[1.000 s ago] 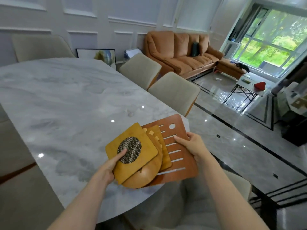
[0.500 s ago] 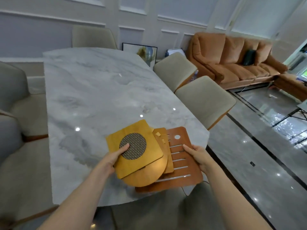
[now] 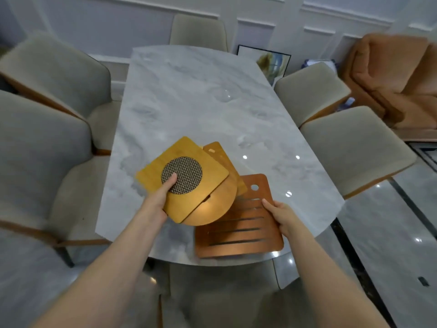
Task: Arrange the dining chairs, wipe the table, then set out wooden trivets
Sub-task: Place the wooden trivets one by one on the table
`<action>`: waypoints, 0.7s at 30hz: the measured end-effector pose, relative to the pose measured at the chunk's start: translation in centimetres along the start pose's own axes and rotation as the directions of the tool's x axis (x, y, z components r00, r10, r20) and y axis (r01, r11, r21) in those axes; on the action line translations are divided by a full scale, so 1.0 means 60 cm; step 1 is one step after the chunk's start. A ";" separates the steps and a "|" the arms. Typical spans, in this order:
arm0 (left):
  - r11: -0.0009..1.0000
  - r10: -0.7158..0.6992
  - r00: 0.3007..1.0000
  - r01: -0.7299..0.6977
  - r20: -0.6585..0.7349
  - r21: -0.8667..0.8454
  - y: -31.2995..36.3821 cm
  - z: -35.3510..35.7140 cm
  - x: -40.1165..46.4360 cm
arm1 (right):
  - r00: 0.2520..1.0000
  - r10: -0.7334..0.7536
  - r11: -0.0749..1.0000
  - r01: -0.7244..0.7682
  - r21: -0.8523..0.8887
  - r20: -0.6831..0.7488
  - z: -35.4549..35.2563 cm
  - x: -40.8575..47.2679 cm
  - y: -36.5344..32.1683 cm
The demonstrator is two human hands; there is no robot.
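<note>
From my remote seat: my left hand (image 3: 156,204) grips a fanned stack of 3 yellow trivets (image 3: 189,176) above the near end of the marble table (image 3: 201,98), thumb on the top square's mesh disc (image 3: 181,175); its corner points toward the far-left. My right hand (image 3: 281,215) pinches the right edge of the brown slatted trivet (image 3: 238,228), which seems to lie flat near the table's edge, long axis running away from me, hanging hole (image 3: 254,187) at the far end. 5 beige chairs (image 3: 354,150) ring the table.
</note>
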State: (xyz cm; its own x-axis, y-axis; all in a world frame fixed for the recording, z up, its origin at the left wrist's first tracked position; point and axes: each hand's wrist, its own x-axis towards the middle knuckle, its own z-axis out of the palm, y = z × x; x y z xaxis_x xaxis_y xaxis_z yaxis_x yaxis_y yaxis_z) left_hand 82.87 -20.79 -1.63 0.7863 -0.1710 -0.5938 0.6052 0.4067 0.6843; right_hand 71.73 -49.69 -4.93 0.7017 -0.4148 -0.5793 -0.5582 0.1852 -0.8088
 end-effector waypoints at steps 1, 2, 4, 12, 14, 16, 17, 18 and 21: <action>1.000 0.008 1.000 -0.008 -0.013 -0.006 0.000 -0.001 0.002 | 1.000 -0.003 1.000 0.003 -0.008 -0.015 -0.001 0.009 -0.001; 1.000 0.013 1.000 -0.013 -0.021 -0.010 0.000 -0.002 0.004 | 1.000 -0.001 1.000 0.000 -0.015 -0.028 -0.004 0.020 -0.002; 1.000 0.011 0.999 -0.012 -0.037 -0.013 -0.002 -0.001 0.006 | 0.999 0.011 1.000 -0.013 -0.025 -0.044 -0.009 0.039 -0.004; 1.000 -0.011 0.997 0.010 -0.077 -0.021 -0.025 0.015 0.017 | 0.998 0.039 0.996 -0.042 -0.074 -0.040 0.012 0.070 0.010; 1.000 -0.011 0.996 0.009 -0.086 -0.024 -0.029 0.017 0.016 | 0.995 0.012 0.996 -0.021 -0.090 -0.095 0.021 0.078 0.015; 1.000 -0.013 0.995 0.011 -0.098 -0.023 -0.033 0.017 0.017 | 0.984 -0.031 0.989 0.005 -0.146 -0.178 0.028 0.087 0.021; 1.000 -0.013 0.994 0.011 -0.105 -0.024 -0.035 0.016 0.017 | 0.973 -0.063 0.979 0.017 -0.204 -0.223 0.030 0.091 0.024; 1.000 -0.013 0.994 0.010 -0.112 -0.025 -0.035 0.015 0.017 | 0.961 -0.101 0.964 0.030 -0.266 -0.257 0.032 0.092 0.027; 1.000 -0.024 0.991 0.021 -0.135 -0.022 -0.039 0.014 0.018 | 0.926 -0.201 0.909 0.055 -0.413 -0.319 0.034 0.091 0.033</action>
State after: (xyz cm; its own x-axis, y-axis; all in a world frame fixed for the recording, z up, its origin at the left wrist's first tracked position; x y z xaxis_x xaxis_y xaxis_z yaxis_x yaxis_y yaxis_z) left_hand 82.43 -22.70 -3.50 0.7478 -0.0578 -0.6614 0.6186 0.4223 0.6625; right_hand 75.35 -49.76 -9.89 0.6205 -0.7058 -0.3418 -0.6519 -0.2218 -0.7252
